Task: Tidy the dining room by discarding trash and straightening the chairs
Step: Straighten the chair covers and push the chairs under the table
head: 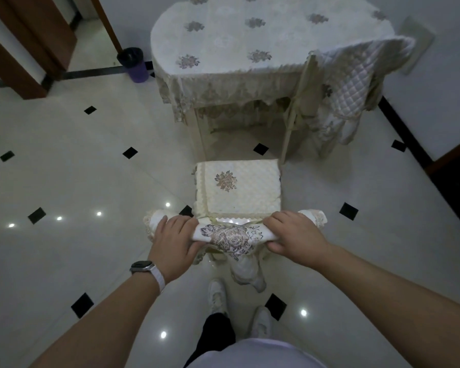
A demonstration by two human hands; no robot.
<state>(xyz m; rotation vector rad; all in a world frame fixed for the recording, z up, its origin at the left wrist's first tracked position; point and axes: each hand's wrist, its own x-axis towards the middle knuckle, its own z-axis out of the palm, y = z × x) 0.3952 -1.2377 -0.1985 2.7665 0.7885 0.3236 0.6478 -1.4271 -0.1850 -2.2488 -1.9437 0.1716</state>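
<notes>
Two white shoes (218,296) stand on glossy cream floor tiles (91,168) set with small black diamonds. A dark watch on a white strap (146,269) circles the left wrist. The left hand (174,236) and right hand (292,235) each clench the padded top rail of the cream fabric-covered dining chair (239,188), either side of its embroidered rose motif. Its quilted, lace-edged seat faces the oval table (250,35) and stops just short of it. The table wears a lace cloth with floral patches; a second chair (356,83) in a shiny quilted cover sits at its right. Beyond, a purple cylindrical waste bin (137,67) holds a black liner; its contents cannot be told
</notes>
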